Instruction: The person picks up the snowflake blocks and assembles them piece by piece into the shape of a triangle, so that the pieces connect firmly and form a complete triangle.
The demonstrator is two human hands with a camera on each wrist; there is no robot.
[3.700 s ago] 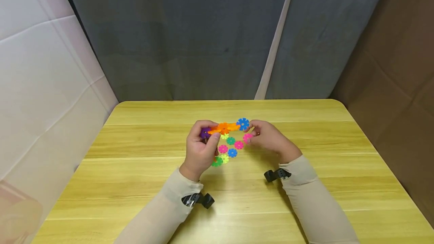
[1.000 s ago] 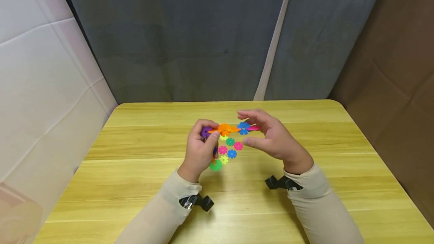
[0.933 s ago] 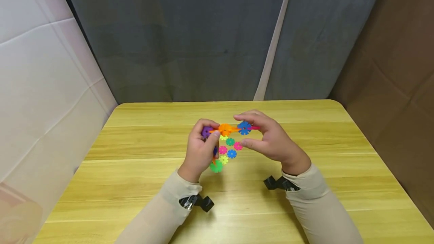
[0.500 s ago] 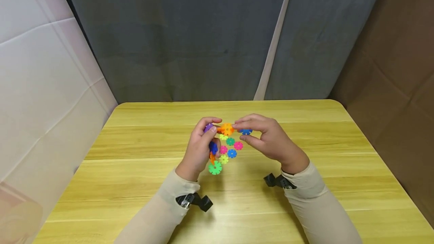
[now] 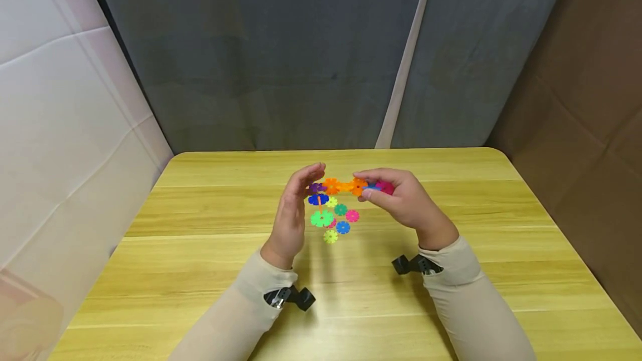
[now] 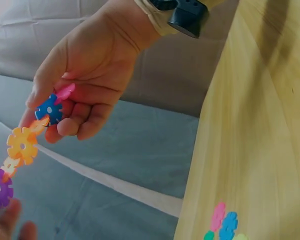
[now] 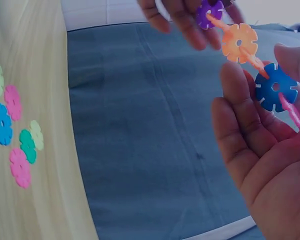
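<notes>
- Left hand (image 5: 293, 213): fingers straight and relaxed, tips at the purple end of the chain of interlocked plastic snowflake discs (image 5: 346, 186), steadying rather than gripping it.
- Chain: held level above the yellow wooden table (image 5: 200, 272); a blue and green branch now hangs free.
- Loose coloured plastic discs (image 5: 343, 219): flat on the table beneath.
- Right hand (image 5: 401, 199): fingers curled round the blue-pink end, bearing the chain; earlier the left hand gripped it.
</notes>
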